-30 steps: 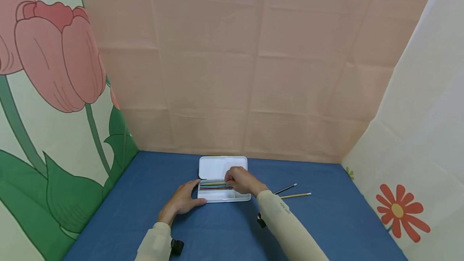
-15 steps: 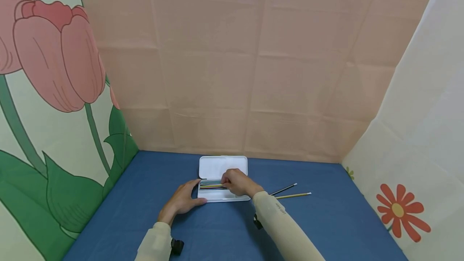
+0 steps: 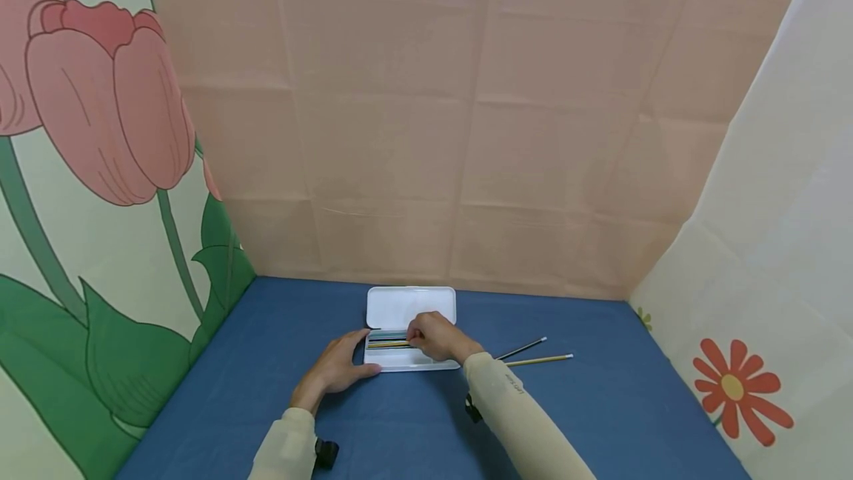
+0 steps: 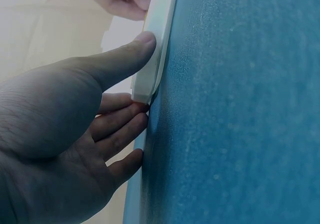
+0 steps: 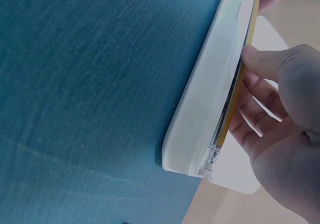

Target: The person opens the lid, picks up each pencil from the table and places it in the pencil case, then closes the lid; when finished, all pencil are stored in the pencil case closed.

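A white pencil case [image 3: 395, 363] lies on the blue cloth with its lid [image 3: 411, 307] folded back. Several pencils [image 3: 389, 344] lie side by side in its base. My left hand [image 3: 338, 364] holds the case's left end, thumb at the near side and fingers around the far corner. Over the right part of the case, my right hand [image 3: 440, 336] pinches a yellow pencil [image 5: 230, 111] between thumb and fingers, close over the case. A transparent-looking cap shows at that pencil's near end in the right wrist view, with a dark pencil right along it.
A black pencil [image 3: 523, 348] and another yellow pencil [image 3: 543, 360] lie loose on the cloth right of the case, partly behind the right sleeve [image 3: 526, 413]. A beige backdrop [image 3: 440, 132] rises behind the table, with flower-printed sheets at both sides.
The right hand has moved slightly left and settled over the case, and a yellow pencil now shows at the front of the row. The left hand has stayed in place.
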Demonstrator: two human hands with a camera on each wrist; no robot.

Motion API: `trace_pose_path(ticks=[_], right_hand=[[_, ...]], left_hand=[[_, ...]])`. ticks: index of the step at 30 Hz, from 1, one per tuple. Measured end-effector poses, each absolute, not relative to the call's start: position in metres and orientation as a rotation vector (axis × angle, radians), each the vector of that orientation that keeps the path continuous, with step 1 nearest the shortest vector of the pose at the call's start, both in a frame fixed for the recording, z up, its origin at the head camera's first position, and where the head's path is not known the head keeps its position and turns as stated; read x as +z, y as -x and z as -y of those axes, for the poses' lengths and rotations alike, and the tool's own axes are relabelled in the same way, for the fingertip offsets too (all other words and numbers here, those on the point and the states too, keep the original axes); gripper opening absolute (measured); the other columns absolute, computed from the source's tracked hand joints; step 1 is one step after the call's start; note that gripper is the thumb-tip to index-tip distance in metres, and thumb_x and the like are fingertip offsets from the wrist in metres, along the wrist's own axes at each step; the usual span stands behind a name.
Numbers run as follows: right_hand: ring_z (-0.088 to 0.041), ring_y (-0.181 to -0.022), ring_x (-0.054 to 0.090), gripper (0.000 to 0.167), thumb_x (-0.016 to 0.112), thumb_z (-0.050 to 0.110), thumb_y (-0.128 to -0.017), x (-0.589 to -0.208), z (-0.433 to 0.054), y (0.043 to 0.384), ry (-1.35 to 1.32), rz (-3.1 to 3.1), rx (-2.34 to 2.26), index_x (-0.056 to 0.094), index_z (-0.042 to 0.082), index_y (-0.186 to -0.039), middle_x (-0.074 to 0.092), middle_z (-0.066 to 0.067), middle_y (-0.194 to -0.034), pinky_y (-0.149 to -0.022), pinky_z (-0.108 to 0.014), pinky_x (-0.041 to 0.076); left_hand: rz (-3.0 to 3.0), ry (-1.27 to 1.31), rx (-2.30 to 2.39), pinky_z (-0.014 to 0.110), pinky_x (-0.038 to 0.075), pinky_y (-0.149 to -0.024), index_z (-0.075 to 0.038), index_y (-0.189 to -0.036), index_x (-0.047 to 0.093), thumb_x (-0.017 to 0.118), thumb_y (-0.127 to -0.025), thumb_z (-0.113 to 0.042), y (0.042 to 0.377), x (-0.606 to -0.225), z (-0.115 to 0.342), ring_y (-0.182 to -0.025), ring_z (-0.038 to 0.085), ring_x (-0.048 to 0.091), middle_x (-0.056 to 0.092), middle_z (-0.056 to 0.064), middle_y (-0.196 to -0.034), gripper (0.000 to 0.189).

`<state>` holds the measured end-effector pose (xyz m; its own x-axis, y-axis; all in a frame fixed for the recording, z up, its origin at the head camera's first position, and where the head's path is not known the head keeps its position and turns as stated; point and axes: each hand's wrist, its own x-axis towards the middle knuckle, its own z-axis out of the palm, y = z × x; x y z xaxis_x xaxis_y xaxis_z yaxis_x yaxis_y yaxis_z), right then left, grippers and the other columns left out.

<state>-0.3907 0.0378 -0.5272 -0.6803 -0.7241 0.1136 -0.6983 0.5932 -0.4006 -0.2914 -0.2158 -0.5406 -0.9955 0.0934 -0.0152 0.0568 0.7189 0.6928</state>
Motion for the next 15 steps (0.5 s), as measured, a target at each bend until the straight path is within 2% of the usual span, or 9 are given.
trace_pose_path(ticks=[1, 4, 5, 8, 10, 12, 15], right_hand=[[-0.006, -0.08, 0.059, 0.013, 0.073, 0.006, -0.107, -0.527, -0.038, 0.391, 1.23, -2.748, -0.648, 0.085, 0.008, -0.103, 0.078, -0.001, -0.091, -0.078, -0.03, 0.058], [-0.003, -0.08, 0.059, 0.011, 0.075, 0.013, -0.107, -0.563, -0.043, 0.422, 1.265, -2.749, -0.671, 0.085, 0.016, -0.101, 0.076, 0.008, -0.09, -0.077, -0.023, 0.055], [-0.003, -0.08, 0.06, 0.011, 0.075, 0.012, -0.106, -0.566, -0.041, 0.425, 1.26, -2.758, -0.666, 0.085, 0.015, -0.102, 0.077, 0.007, -0.091, -0.077, -0.024, 0.056], [-0.006, -0.081, 0.062, 0.01, 0.076, 0.014, -0.106, -0.572, -0.042, 0.43, 1.265, -2.742, -0.692, 0.085, 0.016, -0.102, 0.077, 0.007, -0.091, -0.076, -0.024, 0.056], [-0.01, -0.08, 0.062, 0.011, 0.074, 0.008, -0.106, -0.552, -0.039, 0.413, 1.241, -2.736, -0.691, 0.085, 0.01, -0.103, 0.079, 0.001, -0.092, -0.076, -0.027, 0.058], [-0.009, -0.079, 0.062, 0.013, 0.073, 0.007, -0.106, -0.547, -0.039, 0.409, 1.236, -2.717, -0.714, 0.086, 0.011, -0.103, 0.079, 0.001, -0.091, -0.074, -0.027, 0.057], [-0.005, -0.078, 0.06, 0.018, 0.07, 0.01, -0.108, -0.575, -0.043, 0.43, 1.327, -2.74, -0.697, 0.086, 0.017, -0.103, 0.078, 0.008, -0.09, -0.071, -0.024, 0.054]], left_hand=[[-2.865, -0.126, 1.156, 0.076, 0.039, -0.131, -0.001, -0.167, 0.051, 0.092, -0.097, -0.033, 0.292, -0.541, 0.216, -0.161, 0.055, 0.046, 0.052, 0.028, -0.172, 0.087], [-2.866, -0.13, 1.159, 0.076, 0.039, -0.131, -0.001, -0.166, 0.051, 0.092, -0.097, -0.033, 0.292, -0.54, 0.216, -0.161, 0.055, 0.047, 0.052, 0.028, -0.172, 0.087], [-2.866, -0.131, 1.159, 0.076, 0.039, -0.131, -0.001, -0.166, 0.051, 0.092, -0.096, -0.033, 0.292, -0.54, 0.216, -0.161, 0.055, 0.047, 0.052, 0.028, -0.171, 0.087], [-2.867, -0.134, 1.156, 0.076, 0.039, -0.131, -0.001, -0.166, 0.051, 0.092, -0.096, -0.033, 0.293, -0.54, 0.216, -0.161, 0.055, 0.047, 0.052, 0.028, -0.171, 0.087], [-2.867, -0.134, 1.155, 0.075, 0.039, -0.132, -0.001, -0.166, 0.051, 0.092, -0.096, -0.032, 0.293, -0.541, 0.216, -0.161, 0.055, 0.046, 0.052, 0.028, -0.171, 0.087], [-2.867, -0.136, 1.153, 0.075, 0.039, -0.131, -0.001, -0.166, 0.052, 0.092, -0.096, -0.032, 0.292, -0.541, 0.217, -0.161, 0.055, 0.046, 0.052, 0.028, -0.171, 0.087], [-2.864, -0.132, 1.154, 0.075, 0.038, -0.132, -0.001, -0.166, 0.051, 0.092, -0.096, -0.033, 0.293, -0.541, 0.216, -0.162, 0.055, 0.046, 0.052, 0.028, -0.172, 0.087]])
